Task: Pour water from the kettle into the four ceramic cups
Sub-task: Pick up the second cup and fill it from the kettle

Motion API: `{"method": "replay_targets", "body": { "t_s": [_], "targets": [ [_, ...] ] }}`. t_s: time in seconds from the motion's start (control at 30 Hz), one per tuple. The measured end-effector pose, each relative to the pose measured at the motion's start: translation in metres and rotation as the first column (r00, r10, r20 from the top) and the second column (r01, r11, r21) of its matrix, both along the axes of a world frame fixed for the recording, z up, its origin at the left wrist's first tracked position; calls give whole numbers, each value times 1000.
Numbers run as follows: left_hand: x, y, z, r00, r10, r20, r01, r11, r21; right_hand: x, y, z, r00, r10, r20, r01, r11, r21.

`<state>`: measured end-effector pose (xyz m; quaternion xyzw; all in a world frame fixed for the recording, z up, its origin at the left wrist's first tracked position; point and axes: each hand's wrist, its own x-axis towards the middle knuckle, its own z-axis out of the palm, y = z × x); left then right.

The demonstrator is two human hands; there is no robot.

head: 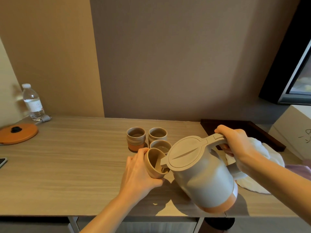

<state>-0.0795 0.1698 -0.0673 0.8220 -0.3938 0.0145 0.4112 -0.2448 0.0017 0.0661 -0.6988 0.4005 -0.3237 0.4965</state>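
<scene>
Gripping grey orange-based kettle (207,179) in my right hand (235,143), beige ceramic cup (152,167) in my left hand (138,174), over wood-grain counter (75,165); label on clear bottle (32,101) illegible.

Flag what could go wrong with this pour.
1. The beige ceramic cup is held tilted toward the spout by the left hand. Water could run over its lowered rim onto the wooden table.
2. The grey kettle with orange base, gripped by the right hand, hangs close to the nearest standing grey ceramic cup. A swing might knock it.

Curled left hand (139,172), curled right hand (235,145)
</scene>
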Motion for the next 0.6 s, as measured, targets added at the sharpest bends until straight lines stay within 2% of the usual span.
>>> {"method": "replay_targets", "body": {
  "t_s": [0.6],
  "targets": [
    [0, 2, -8, 998, 62, 1, -62, 998, -4, 7, 1, 1, 1000, -2, -14, 1, 999, -37]
  ]
}}
